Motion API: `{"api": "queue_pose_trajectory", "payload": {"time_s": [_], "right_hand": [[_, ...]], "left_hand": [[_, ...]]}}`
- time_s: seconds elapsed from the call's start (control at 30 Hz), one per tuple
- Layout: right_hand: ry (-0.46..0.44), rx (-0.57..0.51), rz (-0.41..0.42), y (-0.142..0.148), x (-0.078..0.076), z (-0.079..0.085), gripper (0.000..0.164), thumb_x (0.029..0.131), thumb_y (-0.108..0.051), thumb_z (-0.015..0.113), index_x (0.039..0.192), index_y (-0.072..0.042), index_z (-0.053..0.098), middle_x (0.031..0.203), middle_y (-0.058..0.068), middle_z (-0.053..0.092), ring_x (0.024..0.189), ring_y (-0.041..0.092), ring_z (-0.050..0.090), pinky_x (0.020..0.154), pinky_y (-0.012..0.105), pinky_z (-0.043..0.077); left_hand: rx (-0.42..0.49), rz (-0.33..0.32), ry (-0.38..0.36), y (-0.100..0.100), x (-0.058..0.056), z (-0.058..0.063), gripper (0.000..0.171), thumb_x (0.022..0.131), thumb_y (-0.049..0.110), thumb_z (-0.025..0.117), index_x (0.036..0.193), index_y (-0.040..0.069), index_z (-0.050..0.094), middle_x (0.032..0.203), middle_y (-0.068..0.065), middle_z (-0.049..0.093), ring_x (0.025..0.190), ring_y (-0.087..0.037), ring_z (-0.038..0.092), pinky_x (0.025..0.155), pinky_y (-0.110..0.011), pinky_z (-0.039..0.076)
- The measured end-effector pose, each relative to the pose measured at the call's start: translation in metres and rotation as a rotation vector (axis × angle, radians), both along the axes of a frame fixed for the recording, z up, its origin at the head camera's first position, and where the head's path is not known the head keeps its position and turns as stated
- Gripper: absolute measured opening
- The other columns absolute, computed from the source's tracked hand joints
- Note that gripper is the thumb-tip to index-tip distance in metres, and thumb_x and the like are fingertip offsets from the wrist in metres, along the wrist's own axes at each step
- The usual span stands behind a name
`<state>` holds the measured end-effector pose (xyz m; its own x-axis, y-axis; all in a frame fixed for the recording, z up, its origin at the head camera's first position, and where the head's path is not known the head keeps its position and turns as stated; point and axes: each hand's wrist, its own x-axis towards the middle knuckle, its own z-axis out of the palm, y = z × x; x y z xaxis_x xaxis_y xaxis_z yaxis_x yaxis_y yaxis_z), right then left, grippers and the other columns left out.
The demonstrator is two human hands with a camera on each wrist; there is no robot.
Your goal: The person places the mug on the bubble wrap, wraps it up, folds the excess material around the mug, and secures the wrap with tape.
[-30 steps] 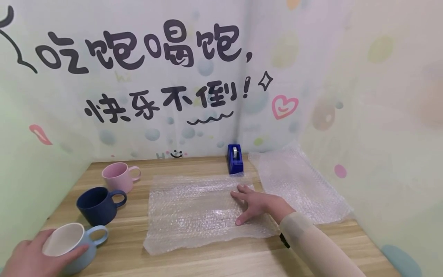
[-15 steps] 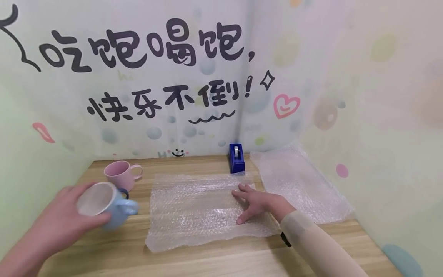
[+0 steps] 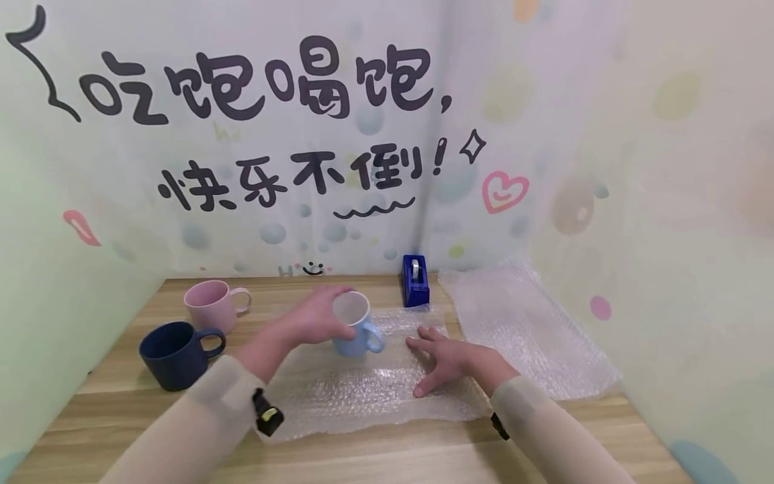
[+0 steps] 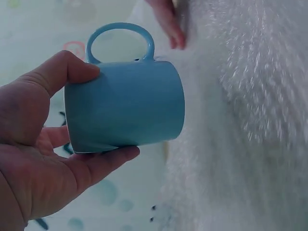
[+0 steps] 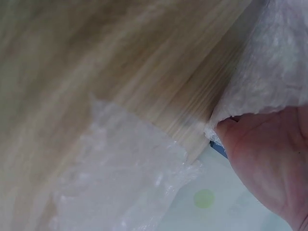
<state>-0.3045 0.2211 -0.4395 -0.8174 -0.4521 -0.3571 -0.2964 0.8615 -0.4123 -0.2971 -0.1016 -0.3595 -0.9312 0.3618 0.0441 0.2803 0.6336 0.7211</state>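
My left hand (image 3: 316, 317) grips a light blue mug (image 3: 349, 345) with a white inside, thumb on one side and fingers on the other. In the head view the mug is over a sheet of bubble wrap (image 3: 338, 396), its handle pointing right. The left wrist view shows the mug's body (image 4: 130, 103) with the bubble wrap beyond it; I cannot tell whether its base touches the sheet. My right hand (image 3: 447, 359) rests with spread fingers on the sheet's right part. In the right wrist view the palm (image 5: 269, 159) lies against the sheet's edge.
A pink mug (image 3: 208, 313) and a navy mug (image 3: 172, 364) stand at the left of the wooden table (image 3: 363, 460). A blue tape dispenser (image 3: 416, 296) is behind the sheet. Another bubble wrap sheet (image 3: 526, 333) lies at the right, by the wall.
My left hand has carried the light blue mug from the table's left front, past the navy mug, rightward over the bubble wrap. The right hand has stayed on the sheet.
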Motion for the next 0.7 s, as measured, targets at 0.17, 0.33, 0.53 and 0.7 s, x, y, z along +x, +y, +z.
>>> {"api": "queue_pose_trajectory", "payload": {"time_s": [0.17,0.33,0.53,0.7], "right_hand": [[0.020,0.002,0.013,0.001,0.000,0.000,0.114,0.082,-0.055,0.094,0.174,-0.025,0.034,0.186,0.014,0.009,0.172,0.043,0.005,0.135,0.070,0.018],[0.017,0.006,0.015,-0.001,0.000,0.000,0.113,0.082,-0.057,0.093,0.174,-0.024,0.034,0.186,0.014,0.009,0.172,0.042,0.006,0.135,0.069,0.019],[0.011,0.015,0.003,-0.001,-0.001,-0.001,0.113,0.082,-0.058,0.093,0.174,-0.027,0.034,0.186,0.012,0.009,0.173,0.040,0.004,0.135,0.069,0.017],[0.017,0.014,0.006,0.000,-0.001,-0.002,0.113,0.082,-0.059,0.092,0.173,-0.028,0.034,0.186,0.012,0.009,0.173,0.040,0.004,0.135,0.068,0.018]], "left_hand": [[-0.028,-0.022,-0.015,0.029,-0.018,-0.021,0.093,0.070,0.014,0.092,0.155,0.005,0.058,0.137,-0.023,0.059,0.120,-0.035,0.060,0.104,-0.053,0.056],[-0.023,0.009,-0.053,0.039,-0.022,-0.035,0.094,0.070,0.012,0.093,0.157,0.007,0.057,0.134,-0.023,0.058,0.117,-0.034,0.060,0.105,-0.054,0.056],[0.066,0.077,-0.086,0.041,-0.019,-0.047,0.103,0.073,0.014,0.096,0.160,-0.003,0.045,0.145,-0.028,0.055,0.129,-0.041,0.061,0.116,-0.058,0.051],[0.165,0.128,-0.090,0.041,-0.014,-0.056,0.089,0.073,0.020,0.103,0.141,-0.006,0.052,0.134,-0.024,0.066,0.125,-0.038,0.067,0.113,-0.056,0.054]]}}
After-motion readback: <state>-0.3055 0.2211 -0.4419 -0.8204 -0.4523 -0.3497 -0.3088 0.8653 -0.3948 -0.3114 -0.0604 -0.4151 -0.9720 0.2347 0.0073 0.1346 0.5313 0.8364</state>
